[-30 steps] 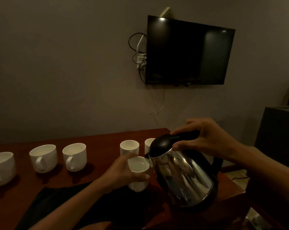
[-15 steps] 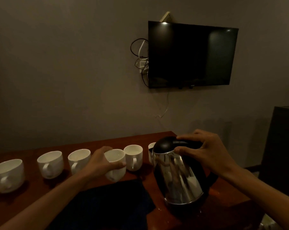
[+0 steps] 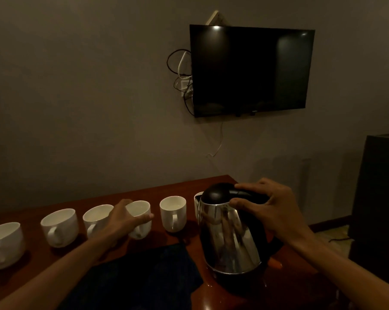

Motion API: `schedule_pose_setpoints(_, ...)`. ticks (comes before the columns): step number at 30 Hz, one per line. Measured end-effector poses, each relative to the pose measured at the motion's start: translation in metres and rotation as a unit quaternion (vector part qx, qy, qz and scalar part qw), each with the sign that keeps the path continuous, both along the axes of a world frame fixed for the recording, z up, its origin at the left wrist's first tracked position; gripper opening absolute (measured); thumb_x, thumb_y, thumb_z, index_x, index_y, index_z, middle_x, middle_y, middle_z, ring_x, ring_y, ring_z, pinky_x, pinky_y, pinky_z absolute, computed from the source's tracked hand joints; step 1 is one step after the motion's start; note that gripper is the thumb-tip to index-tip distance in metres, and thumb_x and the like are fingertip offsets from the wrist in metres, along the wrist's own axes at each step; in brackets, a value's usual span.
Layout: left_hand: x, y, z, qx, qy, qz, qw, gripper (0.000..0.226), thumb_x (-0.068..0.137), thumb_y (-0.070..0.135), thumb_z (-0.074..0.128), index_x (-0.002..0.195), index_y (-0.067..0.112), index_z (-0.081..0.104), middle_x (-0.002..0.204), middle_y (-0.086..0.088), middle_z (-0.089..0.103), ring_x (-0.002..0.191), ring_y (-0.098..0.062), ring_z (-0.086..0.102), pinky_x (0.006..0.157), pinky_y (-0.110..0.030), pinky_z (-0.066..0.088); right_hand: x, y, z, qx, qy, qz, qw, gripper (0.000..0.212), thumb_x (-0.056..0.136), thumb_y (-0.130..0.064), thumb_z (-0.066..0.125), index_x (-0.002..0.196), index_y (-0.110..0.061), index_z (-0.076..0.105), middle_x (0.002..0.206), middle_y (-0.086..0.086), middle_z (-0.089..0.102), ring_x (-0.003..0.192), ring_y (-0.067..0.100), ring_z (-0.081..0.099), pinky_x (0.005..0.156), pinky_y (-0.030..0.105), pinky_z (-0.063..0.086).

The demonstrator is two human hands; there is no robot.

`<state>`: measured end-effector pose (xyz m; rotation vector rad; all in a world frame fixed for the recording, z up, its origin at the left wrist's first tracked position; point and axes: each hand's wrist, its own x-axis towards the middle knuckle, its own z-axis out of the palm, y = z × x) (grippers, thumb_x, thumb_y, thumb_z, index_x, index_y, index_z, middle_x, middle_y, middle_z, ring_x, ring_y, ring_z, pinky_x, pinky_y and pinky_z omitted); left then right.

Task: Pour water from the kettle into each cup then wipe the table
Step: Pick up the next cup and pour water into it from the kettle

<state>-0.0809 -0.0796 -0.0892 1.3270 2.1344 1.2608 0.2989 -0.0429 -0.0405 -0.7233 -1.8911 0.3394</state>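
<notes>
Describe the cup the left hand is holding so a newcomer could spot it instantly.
On the wooden table under the wall TV, a row of white cups runs left from the steel kettle. It is the fourth cup from the left, the only one the left hand grips.

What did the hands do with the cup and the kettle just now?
The left hand carried the cup away from the kettle, leftward and back into the row, and still grips it. The kettle went from tilted to upright on the table; the right hand still holds its top. The other cups and the dark cloth stayed put.
</notes>
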Motion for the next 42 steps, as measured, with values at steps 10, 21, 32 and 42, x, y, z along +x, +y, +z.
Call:
schedule_pose_setpoints(10, -0.004, 0.014, -0.01, -0.033, -0.036, 0.013, 0.999, 0.095, 0.066, 0.043, 0.089, 0.141, 0.009, 0.042, 0.12, -0.012, 0.059, 0.098, -0.029, 0.064, 0.066, -0.04, 0.06, 0.002, -0.002, -0.015, 0.0, 0.034, -0.012, 0.999, 0.046, 0.07, -0.051, 0.081, 0.11, -0.03, 0.077, 0.09, -0.015, 0.064, 0.085, 0.004, 0.065, 0.069, 0.014, 0.051)
schedule_pose_setpoints(21, -0.009, 0.019, -0.014, -0.033, -0.045, 0.001, 0.998, 0.087, 0.07, 0.037, 0.088, 0.139, 0.01, 0.043, 0.121, -0.006, 0.057, 0.108, -0.026, 0.058, 0.082, -0.045, 0.057, 0.003, -0.007, -0.033, -0.019, 0.069, -0.031, 0.997, 0.047, 0.069, -0.05, 0.081, 0.111, -0.031, 0.076, 0.093, -0.014, 0.063, 0.086, 0.006, 0.065, 0.069, 0.02, 0.055)
schedule_pose_setpoints(32, -0.013, 0.015, -0.009, -0.029, 0.015, -0.016, 0.999, 0.117, 0.067, 0.052, 0.084, 0.157, 0.015, 0.021, 0.158, -0.014, 0.035, 0.138, -0.034, 0.041, 0.103, -0.046, 0.046, 0.005, -0.014, -0.038, -0.022, 0.074, -0.024, 0.997, 0.046, 0.072, -0.046, 0.08, 0.114, -0.029, 0.074, 0.097, -0.013, 0.063, 0.088, 0.006, 0.065, 0.071, 0.029, 0.059)
schedule_pose_setpoints(42, -0.046, -0.024, 0.03, 0.021, 0.118, -0.025, 0.993, 0.111, 0.059, 0.061, 0.079, 0.151, 0.015, 0.037, 0.147, -0.015, 0.046, 0.127, -0.032, 0.052, 0.092, -0.04, 0.05, 0.002, -0.02, -0.034, -0.017, 0.095, -0.021, 0.995, 0.043, 0.069, -0.044, 0.081, 0.109, -0.027, 0.077, 0.091, -0.014, 0.065, 0.085, 0.009, 0.068, 0.069, 0.03, 0.057)
